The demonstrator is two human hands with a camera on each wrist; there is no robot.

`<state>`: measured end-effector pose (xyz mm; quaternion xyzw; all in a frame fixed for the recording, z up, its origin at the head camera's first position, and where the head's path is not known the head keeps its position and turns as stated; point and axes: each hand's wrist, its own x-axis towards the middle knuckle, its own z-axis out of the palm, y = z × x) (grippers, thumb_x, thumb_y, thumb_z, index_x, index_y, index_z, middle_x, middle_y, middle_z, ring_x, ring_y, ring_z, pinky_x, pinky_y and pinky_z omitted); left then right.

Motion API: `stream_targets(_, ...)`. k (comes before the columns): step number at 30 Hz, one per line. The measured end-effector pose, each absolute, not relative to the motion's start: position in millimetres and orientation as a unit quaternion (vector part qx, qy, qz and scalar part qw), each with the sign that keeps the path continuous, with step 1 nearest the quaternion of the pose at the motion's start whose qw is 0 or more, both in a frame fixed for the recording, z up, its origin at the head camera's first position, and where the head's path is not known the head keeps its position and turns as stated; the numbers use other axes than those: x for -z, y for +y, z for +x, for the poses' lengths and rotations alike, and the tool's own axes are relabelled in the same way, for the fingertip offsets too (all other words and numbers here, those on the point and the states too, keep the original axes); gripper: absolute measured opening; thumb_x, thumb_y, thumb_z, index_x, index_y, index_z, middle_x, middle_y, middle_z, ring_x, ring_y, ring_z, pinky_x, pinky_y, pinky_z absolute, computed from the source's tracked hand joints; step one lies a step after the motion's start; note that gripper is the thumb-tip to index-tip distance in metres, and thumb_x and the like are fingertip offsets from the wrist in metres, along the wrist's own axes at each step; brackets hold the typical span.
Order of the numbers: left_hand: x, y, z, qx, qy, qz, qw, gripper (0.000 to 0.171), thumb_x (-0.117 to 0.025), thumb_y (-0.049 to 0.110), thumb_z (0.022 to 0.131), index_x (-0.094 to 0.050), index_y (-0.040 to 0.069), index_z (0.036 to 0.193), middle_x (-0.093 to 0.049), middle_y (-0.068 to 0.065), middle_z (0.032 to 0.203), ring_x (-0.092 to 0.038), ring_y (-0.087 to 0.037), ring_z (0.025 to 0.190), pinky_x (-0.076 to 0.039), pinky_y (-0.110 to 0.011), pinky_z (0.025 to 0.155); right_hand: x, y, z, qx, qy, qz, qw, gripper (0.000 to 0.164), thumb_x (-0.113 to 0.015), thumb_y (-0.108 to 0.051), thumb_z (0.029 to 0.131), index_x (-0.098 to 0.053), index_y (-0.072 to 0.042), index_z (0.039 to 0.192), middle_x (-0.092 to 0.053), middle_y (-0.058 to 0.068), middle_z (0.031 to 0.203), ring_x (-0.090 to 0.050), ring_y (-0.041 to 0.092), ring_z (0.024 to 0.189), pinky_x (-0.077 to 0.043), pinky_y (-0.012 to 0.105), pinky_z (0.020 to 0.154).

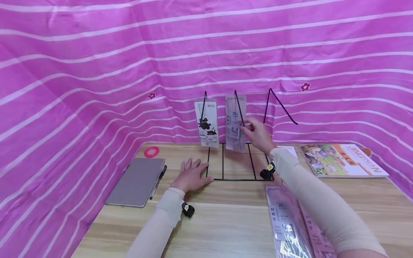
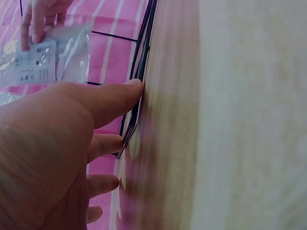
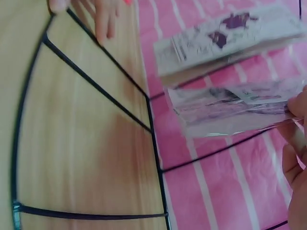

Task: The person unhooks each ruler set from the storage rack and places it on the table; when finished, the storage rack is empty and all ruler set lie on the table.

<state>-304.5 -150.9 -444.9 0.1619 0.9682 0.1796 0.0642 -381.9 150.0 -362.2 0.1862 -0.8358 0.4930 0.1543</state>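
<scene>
A black wire display rack (image 1: 239,179) with three hooks stands on the wooden table. From its middle hook hangs a clear ruler packet (image 1: 233,139) marked 20; my right hand (image 1: 258,134) pinches its right edge beside the hook's tip. The fingers (image 3: 289,160) also show at the packet's edge in the right wrist view. On the left hook hangs a white ruler set packet (image 1: 208,111) with black cats. My left hand (image 1: 191,176) rests at the rack base's left side with its fingers spread, the thumb (image 2: 117,98) touching the front wire.
More clear ruler packets (image 1: 284,218) lie under my right forearm. A grey notebook (image 1: 137,182), a black pen (image 1: 158,182) and a pink ring (image 1: 151,152) are at left. Picture books (image 1: 345,161) lie at right. A pink striped cloth (image 1: 206,43) surrounds the table.
</scene>
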Motion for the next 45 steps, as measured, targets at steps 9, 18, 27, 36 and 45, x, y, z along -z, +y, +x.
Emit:
stream_targets(9,449,-147,-304,-0.173,0.968,0.168,0.067,0.074,-0.060,0.063,0.099,-0.044,0.026,0.161,-0.028,-0.015,0.174,-0.007,-0.048,0.163,0.002,-0.068,0.130,364,167,-329,-0.481,-0.845,0.189,0.138,0.040,-0.065,-0.014,0.105,-0.062,-0.015,0.145,-0.074,0.018,0.103,-0.062,0.018,0.077,-0.050,0.022,0.059)
stream_targets(18,456,-150,-302,-0.176,0.968,0.166,0.065,0.074,-0.060,0.064,0.099,-0.046,0.026,0.160,-0.030,-0.016,0.173,-0.008,-0.048,0.163,0.002,-0.068,0.130,370,178,-275,-0.474,-0.848,0.204,0.117,0.039,-0.067,-0.013,0.104,-0.065,-0.015,0.142,-0.071,0.013,0.092,-0.063,0.016,0.076,-0.052,0.023,0.063)
stream_targets(27,458,-151,-306,-0.180,0.968,0.163,0.067,0.074,-0.060,0.062,0.099,-0.044,0.025,0.161,-0.028,-0.015,0.173,-0.007,-0.048,0.163,0.005,-0.068,0.130,370,187,-222,-0.448,-0.855,0.231,0.120,0.037,-0.067,-0.011,0.103,-0.067,-0.017,0.139,-0.072,0.002,0.093,-0.060,0.008,0.076,-0.046,0.026,0.048)
stream_targets(36,453,-153,-305,-0.176,0.969,0.160,0.067,0.075,-0.059,0.064,0.099,-0.043,0.027,0.162,-0.026,-0.014,0.174,-0.006,-0.046,0.163,0.004,-0.067,0.130,371,193,-181,-0.466,-0.836,0.262,0.125,0.038,-0.071,-0.002,0.098,-0.068,-0.010,0.136,-0.077,0.006,0.114,-0.068,0.005,0.080,-0.058,0.024,0.063)
stream_targets(45,449,-153,-308,-0.177,0.969,0.159,0.065,0.075,-0.059,0.064,0.099,-0.043,0.027,0.162,-0.025,-0.014,0.175,-0.004,-0.046,0.163,0.005,-0.067,0.130,399,194,-160,-0.499,-0.844,0.192,-0.035,0.037,-0.074,-0.017,0.098,-0.069,-0.002,0.132,-0.074,0.019,0.128,-0.072,0.004,0.084,-0.062,0.025,0.074)
